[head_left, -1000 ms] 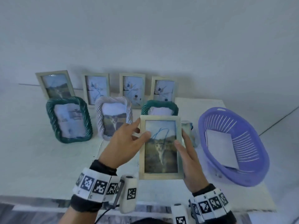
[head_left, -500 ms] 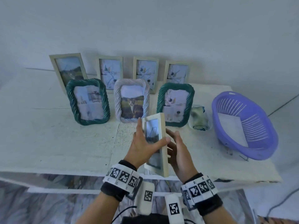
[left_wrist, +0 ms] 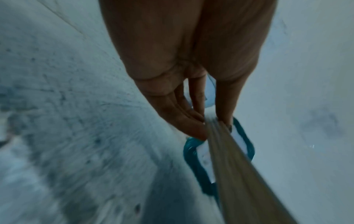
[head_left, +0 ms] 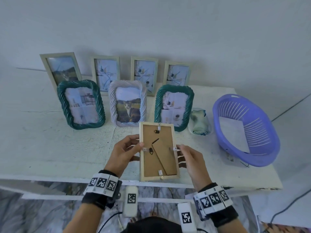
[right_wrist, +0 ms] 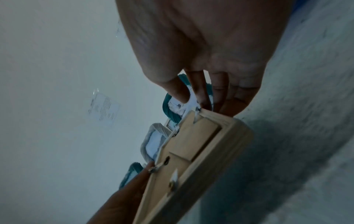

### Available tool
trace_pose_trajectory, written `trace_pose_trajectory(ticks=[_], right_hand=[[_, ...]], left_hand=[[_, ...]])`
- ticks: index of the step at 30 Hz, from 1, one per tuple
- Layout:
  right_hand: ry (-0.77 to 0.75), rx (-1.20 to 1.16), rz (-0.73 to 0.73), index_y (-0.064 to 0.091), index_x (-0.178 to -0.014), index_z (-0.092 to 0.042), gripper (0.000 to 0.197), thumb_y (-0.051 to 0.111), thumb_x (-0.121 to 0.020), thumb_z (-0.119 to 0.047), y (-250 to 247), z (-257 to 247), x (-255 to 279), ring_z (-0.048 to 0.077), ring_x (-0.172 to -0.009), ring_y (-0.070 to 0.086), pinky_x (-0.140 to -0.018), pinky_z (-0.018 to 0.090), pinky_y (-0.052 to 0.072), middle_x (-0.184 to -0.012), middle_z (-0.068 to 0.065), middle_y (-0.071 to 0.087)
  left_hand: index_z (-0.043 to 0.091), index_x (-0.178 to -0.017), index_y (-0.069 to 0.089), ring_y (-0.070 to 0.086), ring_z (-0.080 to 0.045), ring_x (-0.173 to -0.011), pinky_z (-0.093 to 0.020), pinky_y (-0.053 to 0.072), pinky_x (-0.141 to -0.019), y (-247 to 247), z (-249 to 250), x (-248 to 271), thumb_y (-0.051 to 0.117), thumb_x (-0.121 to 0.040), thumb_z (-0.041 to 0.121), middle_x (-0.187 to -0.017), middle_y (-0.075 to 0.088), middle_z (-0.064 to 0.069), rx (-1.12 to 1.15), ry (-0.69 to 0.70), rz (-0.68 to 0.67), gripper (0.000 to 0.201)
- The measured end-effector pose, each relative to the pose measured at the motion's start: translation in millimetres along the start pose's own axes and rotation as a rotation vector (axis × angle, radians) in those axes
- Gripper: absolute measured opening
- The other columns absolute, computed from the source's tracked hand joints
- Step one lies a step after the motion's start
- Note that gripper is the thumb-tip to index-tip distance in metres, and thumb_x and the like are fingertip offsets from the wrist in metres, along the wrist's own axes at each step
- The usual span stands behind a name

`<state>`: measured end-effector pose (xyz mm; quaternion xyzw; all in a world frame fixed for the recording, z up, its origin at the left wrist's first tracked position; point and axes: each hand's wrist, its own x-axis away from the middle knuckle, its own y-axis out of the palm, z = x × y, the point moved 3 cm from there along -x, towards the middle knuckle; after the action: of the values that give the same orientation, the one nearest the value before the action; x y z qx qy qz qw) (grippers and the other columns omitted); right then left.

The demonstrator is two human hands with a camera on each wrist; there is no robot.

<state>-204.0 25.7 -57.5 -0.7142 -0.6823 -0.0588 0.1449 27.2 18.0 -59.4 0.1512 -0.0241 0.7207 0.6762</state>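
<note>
I hold a pale wooden picture frame (head_left: 159,151) above the table's front edge, its brown cardboard back and folded stand facing me. My left hand (head_left: 125,151) grips its left edge, thumb on the back by a small clip. My right hand (head_left: 188,156) grips the right edge, fingers behind the frame and thumb near the right clip. In the left wrist view the frame's edge (left_wrist: 239,174) runs out from between my fingers. The right wrist view shows the frame back (right_wrist: 193,153) with its clips.
On the white table (head_left: 50,145) stand two green rope frames (head_left: 80,104) (head_left: 174,106), a white rope frame with a cat photo (head_left: 127,103), and several pale frames (head_left: 106,73) along the wall. A rolled cloth (head_left: 199,121) and a purple basket (head_left: 262,148) holding paper sit right.
The frame has been turned over between my hands: a second ago its cat photo faced me, half a second ago it was edge-on, and now its cardboard back faces me.
</note>
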Motion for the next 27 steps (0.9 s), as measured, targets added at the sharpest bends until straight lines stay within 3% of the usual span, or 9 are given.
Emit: trace_pose_trajectory(ticks=[1, 4, 8, 11, 13, 15, 19, 24, 27], right_hand=[[-0.03, 0.101, -0.006, 0.073, -0.093, -0.013, 0.034, 0.052, -0.094, -0.041, -5, 2, -1, 0.028, -0.087, 0.066, -0.078, 0.044, 0.053, -0.087, 0.014, 0.07], [-0.105, 0.314, -0.02, 0.073, -0.103, -0.024, 0.02, 0.054, -0.096, -0.024, -16, 11, -8, 0.001, -0.09, 0.063, -0.08, 0.02, 0.048, -0.096, -0.01, 0.071], [-0.148, 0.528, -0.013, 0.069, -0.112, -0.016, 0.023, 0.054, -0.096, -0.023, -25, 24, -20, -0.001, -0.088, 0.06, -0.073, 0.003, 0.04, -0.101, -0.005, 0.069], [-0.18, 0.578, -0.023, 0.063, -0.122, -0.013, 0.029, 0.054, -0.095, -0.021, -24, 23, -19, 0.006, -0.081, 0.061, -0.073, 0.006, 0.042, -0.087, -0.004, 0.066], [-0.242, 0.615, -0.044, 0.058, -0.129, -0.016, 0.034, 0.053, -0.095, -0.016, -22, 21, -18, 0.01, -0.076, 0.058, -0.076, 0.018, 0.047, -0.078, -0.003, 0.061], [-0.29, 0.721, -0.091, 0.055, -0.132, -0.02, 0.038, 0.051, -0.094, -0.015, -19, 20, -17, 0.014, -0.079, 0.057, -0.079, 0.027, 0.048, -0.085, 0.001, 0.059], [-0.295, 0.858, -0.161, 0.058, -0.125, -0.027, 0.032, 0.048, -0.095, -0.022, -10, 17, -16, 0.022, -0.077, 0.058, -0.07, 0.024, 0.044, -0.094, 0.005, 0.051], [-0.316, 0.893, -0.154, 0.053, -0.09, -0.016, 0.008, 0.052, -0.093, -0.023, -8, 16, -18, 0.022, -0.07, 0.052, -0.064, 0.03, 0.045, -0.083, 0.005, 0.048], [-0.305, 0.914, -0.161, 0.045, -0.091, -0.015, 0.01, 0.053, -0.094, -0.02, -10, 17, -22, 0.02, -0.072, 0.05, -0.061, 0.027, 0.037, -0.085, 0.004, 0.049]], left_hand=[[0.011, -0.112, 0.066, 0.067, -0.023, -0.086, -0.032, 0.057, -0.062, 2, -6, -3, 0.076, -0.082, 0.015, -0.097, 0.067, -0.015, -0.047, -0.019, 0.021, 0.032], [0.01, -0.114, 0.067, 0.07, -0.016, -0.083, -0.036, 0.06, -0.064, 11, -24, -11, 0.071, -0.085, 0.009, -0.094, 0.07, -0.011, -0.165, -0.064, 0.094, 0.029], [0.004, -0.117, 0.067, 0.068, -0.013, -0.081, -0.039, 0.061, -0.067, 21, -42, -14, 0.07, -0.087, 0.011, -0.087, 0.07, -0.002, -0.344, -0.065, 0.169, 0.031], [0.009, -0.112, 0.069, 0.067, -0.009, -0.082, -0.034, 0.061, -0.071, 25, -44, -13, 0.074, -0.084, 0.024, -0.088, 0.071, 0.003, -0.519, 0.0, 0.187, 0.032], [0.016, -0.115, 0.067, 0.065, -0.006, -0.087, -0.023, 0.056, -0.077, 27, -42, -12, 0.079, -0.078, 0.031, -0.096, 0.069, 0.002, -0.662, 0.069, 0.139, 0.041], [0.016, -0.119, 0.065, 0.062, -0.003, -0.087, -0.013, 0.049, -0.078, 27, -42, -10, 0.082, -0.075, 0.028, -0.101, 0.067, 0.0, -0.737, 0.127, 0.103, 0.048], [0.015, -0.12, 0.065, 0.061, 0.0, -0.086, -0.014, 0.049, -0.078, 29, -45, -9, 0.082, -0.075, 0.025, -0.102, 0.066, 0.0, -0.759, 0.18, 0.118, 0.049], [0.013, -0.109, 0.069, 0.064, -0.012, -0.08, -0.023, 0.051, -0.076, 35, -48, -11, 0.077, -0.079, 0.026, -0.094, 0.069, -0.002, -0.835, 0.23, 0.213, 0.033], [0.013, -0.099, 0.068, 0.062, -0.017, -0.076, -0.028, 0.05, -0.07, 42, -46, -11, 0.074, -0.078, 0.027, -0.087, 0.067, -0.001, -0.915, 0.231, 0.289, 0.026]])
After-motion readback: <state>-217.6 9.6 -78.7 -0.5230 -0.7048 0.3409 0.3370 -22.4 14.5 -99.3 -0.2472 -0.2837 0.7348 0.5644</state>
